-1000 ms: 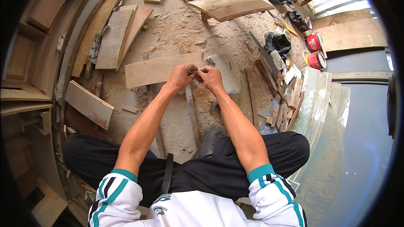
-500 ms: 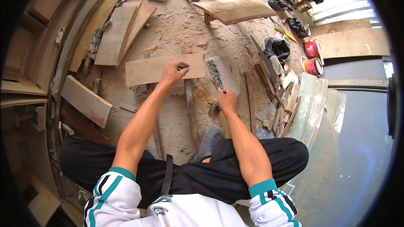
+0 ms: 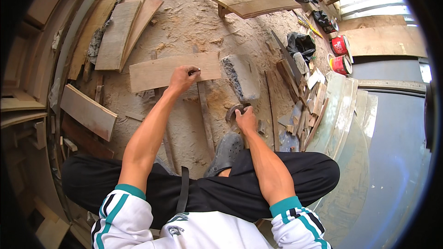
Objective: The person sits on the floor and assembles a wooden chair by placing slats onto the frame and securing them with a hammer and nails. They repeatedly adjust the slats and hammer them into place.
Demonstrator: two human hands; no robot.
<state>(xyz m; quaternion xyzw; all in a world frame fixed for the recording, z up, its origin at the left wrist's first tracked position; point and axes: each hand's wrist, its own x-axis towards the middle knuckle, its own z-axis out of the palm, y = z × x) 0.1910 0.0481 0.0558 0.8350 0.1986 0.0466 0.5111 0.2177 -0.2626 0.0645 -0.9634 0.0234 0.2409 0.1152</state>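
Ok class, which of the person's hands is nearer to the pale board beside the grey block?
Left. The left hand is over the right half of the pale board; the right hand is off it, past its near right corner.

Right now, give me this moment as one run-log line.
Left hand: curled over wooden board | right hand: at dark curved object, grip unclear | grey block: right of board
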